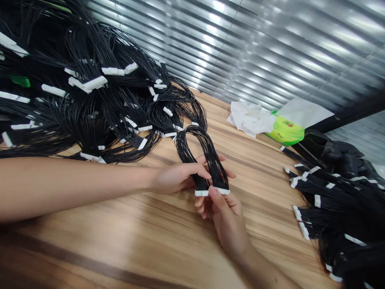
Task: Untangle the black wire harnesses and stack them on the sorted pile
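A looped harness of thin black wires (213,158) is held over the wooden table, its two white connectors side by side at the near end. My left hand (183,175) supports the wires, its thumb across the left strand and its other fingers behind the loop. At the connectors, my right hand (227,216) pinches the white connector (222,191) between thumb and fingers. The left white connector (201,193) lies just beside my right thumb. Some fingertips behind the harness are hidden.
Heaped black harnesses (120,96) with white connectors cover the table's left and back. More harnesses (345,204) lie at the right. White tissues (251,118) and a green packet (287,130) sit near a corrugated metal wall (234,44). The wooden table (168,237) shows in front.
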`<state>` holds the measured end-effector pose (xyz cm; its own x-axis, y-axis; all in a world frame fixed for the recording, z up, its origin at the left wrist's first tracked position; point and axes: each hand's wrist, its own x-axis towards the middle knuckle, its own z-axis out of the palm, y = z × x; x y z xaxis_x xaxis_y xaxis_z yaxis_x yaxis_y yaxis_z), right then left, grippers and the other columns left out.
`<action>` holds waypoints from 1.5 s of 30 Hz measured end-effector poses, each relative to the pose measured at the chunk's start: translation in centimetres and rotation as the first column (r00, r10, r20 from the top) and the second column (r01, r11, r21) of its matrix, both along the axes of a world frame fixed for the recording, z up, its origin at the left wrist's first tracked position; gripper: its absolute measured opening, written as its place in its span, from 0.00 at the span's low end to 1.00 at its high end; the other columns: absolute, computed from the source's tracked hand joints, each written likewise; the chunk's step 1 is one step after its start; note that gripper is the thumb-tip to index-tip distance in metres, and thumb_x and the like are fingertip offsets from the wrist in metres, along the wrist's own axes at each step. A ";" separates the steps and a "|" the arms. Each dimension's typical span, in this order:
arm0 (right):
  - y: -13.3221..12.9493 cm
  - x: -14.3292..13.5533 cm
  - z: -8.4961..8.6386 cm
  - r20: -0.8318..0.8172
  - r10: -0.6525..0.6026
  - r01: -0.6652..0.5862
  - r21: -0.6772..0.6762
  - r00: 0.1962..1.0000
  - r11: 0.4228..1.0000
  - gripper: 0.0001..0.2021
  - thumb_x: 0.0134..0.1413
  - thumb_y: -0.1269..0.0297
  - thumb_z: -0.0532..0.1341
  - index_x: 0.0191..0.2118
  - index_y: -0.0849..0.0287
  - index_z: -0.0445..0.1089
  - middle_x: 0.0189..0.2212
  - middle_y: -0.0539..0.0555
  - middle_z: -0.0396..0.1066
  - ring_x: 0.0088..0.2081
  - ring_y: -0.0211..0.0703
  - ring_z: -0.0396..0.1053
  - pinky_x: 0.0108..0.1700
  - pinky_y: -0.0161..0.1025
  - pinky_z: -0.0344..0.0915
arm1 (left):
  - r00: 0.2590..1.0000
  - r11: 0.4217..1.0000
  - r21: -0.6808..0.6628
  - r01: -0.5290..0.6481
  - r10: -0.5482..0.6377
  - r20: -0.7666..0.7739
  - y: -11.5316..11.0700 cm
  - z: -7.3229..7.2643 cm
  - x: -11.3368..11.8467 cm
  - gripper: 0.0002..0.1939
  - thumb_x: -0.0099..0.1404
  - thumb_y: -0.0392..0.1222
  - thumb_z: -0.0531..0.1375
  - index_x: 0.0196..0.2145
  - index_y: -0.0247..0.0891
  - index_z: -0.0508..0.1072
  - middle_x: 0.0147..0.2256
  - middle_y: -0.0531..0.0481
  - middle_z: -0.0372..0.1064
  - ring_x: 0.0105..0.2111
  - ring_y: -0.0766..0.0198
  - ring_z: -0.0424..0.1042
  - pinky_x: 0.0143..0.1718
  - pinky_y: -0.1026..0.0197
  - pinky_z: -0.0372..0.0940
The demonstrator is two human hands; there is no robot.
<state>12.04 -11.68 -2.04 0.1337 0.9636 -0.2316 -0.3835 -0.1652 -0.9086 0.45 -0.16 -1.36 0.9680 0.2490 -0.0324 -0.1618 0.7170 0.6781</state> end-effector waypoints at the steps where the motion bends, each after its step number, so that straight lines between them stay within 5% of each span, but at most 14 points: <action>1: 0.0 0.0 0.0 -0.015 -0.002 0.002 -0.001 1.000 1.000 0.14 0.53 0.53 0.65 0.24 0.57 0.77 0.20 0.52 0.74 0.21 0.36 0.65 0.22 0.32 0.59 | 1.000 1.000 0.016 0.007 -0.007 0.000 0.1 0.0 0.0 0.22 0.59 0.36 0.55 0.51 0.43 0.57 0.54 0.45 0.65 0.31 0.64 0.75 0.26 0.62 0.71; 7: 0.0 0.0 0.0 0.006 0.003 -0.003 -0.025 1.000 1.000 0.16 0.52 0.51 0.66 0.22 0.58 0.76 0.19 0.52 0.73 0.22 0.37 0.66 0.24 0.33 0.60 | 0.999 0.998 -0.061 -0.031 0.034 0.043 0.1 -0.3 0.1 0.13 0.61 0.36 0.55 0.44 0.39 0.60 0.43 0.48 0.66 0.34 0.62 0.74 0.24 0.66 0.69; 12: -0.1 0.0 0.0 -0.008 -0.116 0.114 -0.104 0.993 0.988 0.17 0.45 0.48 0.68 0.22 0.58 0.73 0.17 0.51 0.70 0.19 0.36 0.63 0.20 0.34 0.58 | 0.992 0.980 0.152 -0.127 0.121 0.046 -0.6 0.0 -0.1 0.11 0.66 0.44 0.56 0.41 0.41 0.55 0.43 0.52 0.62 0.22 0.73 0.68 0.22 0.67 0.68; 19: 0.2 0.2 0.2 -0.109 -0.136 0.128 -0.073 0.985 0.989 0.14 0.48 0.52 0.68 0.24 0.58 0.73 0.18 0.49 0.70 0.19 0.35 0.63 0.20 0.32 0.59 | 0.985 0.946 0.279 -0.165 0.145 0.093 -0.4 0.2 -0.1 0.16 0.69 0.55 0.52 0.42 0.39 0.59 0.33 0.50 0.69 0.22 0.66 0.72 0.25 0.63 0.69; 25: 0.2 0.1 0.2 -0.084 -0.092 0.088 -0.045 0.992 0.995 0.13 0.51 0.54 0.67 0.25 0.58 0.75 0.21 0.50 0.73 0.20 0.34 0.65 0.21 0.30 0.60 | 0.971 0.948 0.214 -0.234 0.215 0.108 -0.1 0.0 0.2 0.14 0.70 0.54 0.50 0.39 0.39 0.59 0.43 0.44 0.72 0.19 0.68 0.72 0.20 0.64 0.67; 32: 0.0 0.2 -0.2 -0.031 -0.128 0.127 -0.020 0.991 0.992 0.14 0.49 0.54 0.68 0.23 0.58 0.74 0.18 0.48 0.71 0.20 0.31 0.64 0.23 0.28 0.60 | 0.986 0.947 0.280 -0.157 0.134 0.100 -0.4 0.0 0.0 0.14 0.72 0.52 0.49 0.45 0.38 0.61 0.38 0.46 0.72 0.23 0.66 0.74 0.25 0.62 0.70; 38: 0.1 0.3 -0.3 -0.038 -0.123 0.119 -0.080 0.992 0.990 0.15 0.46 0.51 0.69 0.24 0.59 0.74 0.19 0.50 0.73 0.20 0.32 0.66 0.22 0.28 0.61 | 0.979 0.930 0.317 -0.187 0.151 0.135 -0.5 0.0 -0.1 0.10 0.71 0.48 0.51 0.43 0.40 0.57 0.52 0.41 0.66 0.24 0.71 0.73 0.24 0.66 0.69; 45: 0.1 0.3 -0.2 0.027 -0.097 0.098 -0.080 0.995 0.992 0.18 0.46 0.48 0.68 0.22 0.59 0.74 0.18 0.50 0.72 0.20 0.32 0.66 0.23 0.28 0.61 | 0.983 0.946 0.281 -0.163 0.132 0.128 -0.7 0.2 0.0 0.18 0.67 0.55 0.56 0.40 0.39 0.54 0.48 0.43 0.68 0.24 0.71 0.73 0.22 0.67 0.68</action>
<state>12.34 -11.61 -2.28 0.2324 0.9239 -0.3040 -0.3802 -0.2014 -0.9027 0.47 -0.82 -1.16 0.9136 0.3726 0.1629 -0.3329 0.4553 0.8257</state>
